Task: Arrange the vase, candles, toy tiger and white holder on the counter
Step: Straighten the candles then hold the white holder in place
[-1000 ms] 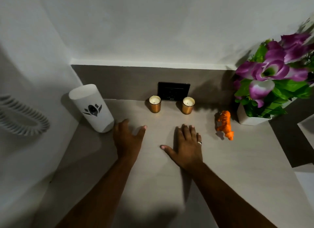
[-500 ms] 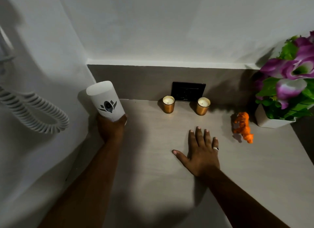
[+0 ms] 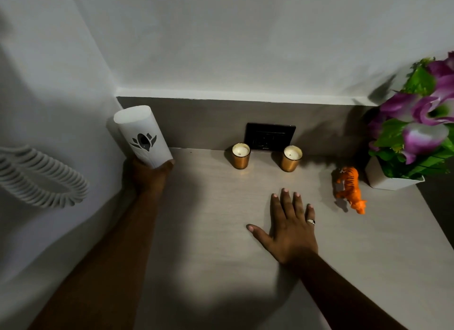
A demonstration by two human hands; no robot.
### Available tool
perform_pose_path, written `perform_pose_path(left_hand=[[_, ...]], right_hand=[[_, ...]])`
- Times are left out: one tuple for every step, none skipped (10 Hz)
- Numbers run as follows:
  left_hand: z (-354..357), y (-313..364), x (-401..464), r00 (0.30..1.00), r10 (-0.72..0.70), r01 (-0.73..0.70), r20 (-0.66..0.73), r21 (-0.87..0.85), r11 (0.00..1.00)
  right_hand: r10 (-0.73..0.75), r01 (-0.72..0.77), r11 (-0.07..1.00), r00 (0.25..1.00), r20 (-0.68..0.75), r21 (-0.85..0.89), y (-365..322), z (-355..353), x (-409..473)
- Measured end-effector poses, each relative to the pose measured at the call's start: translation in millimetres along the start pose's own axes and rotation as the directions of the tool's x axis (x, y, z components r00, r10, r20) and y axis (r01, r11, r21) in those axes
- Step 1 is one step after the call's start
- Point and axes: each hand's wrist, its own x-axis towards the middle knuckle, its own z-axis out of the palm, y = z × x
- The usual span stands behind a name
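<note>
Since a second ago my left hand (image 3: 147, 176) has left the counter (image 3: 221, 268) and wrapped around the base of the white holder (image 3: 142, 137), at the far-left corner. My right hand (image 3: 291, 227) lies flat, fingers spread, holding nothing. Behind it stand two candles (image 3: 241, 156); right of it, the toy tiger (image 3: 350, 188) and vase (image 3: 388, 180).

The pale wood-grain counter (image 3: 221, 231) carries two small copper-glass candles (image 3: 241, 155) (image 3: 291, 158) side by side at twelve o'clock, just in front of a black wall socket plate (image 3: 270, 136). At ten o'clock the tall white cylindrical holder with a black lotus cut-out (image 3: 143, 137) tilts in the corner, gripped at its base by the left hand (image 3: 147, 177). At two o'clock the orange plastic toy tiger (image 3: 350, 188) stands just left of the white square vase of purple artificial flowers (image 3: 390, 180), with the right hand (image 3: 292, 229) flat on the counter at centre.
</note>
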Motion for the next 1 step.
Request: perform_pose_path(left_hand=[[-6.0, -15.5, -25.2, 0.997, 0.054, -0.055, 0.052, 0.013, 0.998]], right_hand=[[0.006, -0.006, 1.000, 1.000, 0.023, 0.021, -1.0, -1.8, -0.3]])
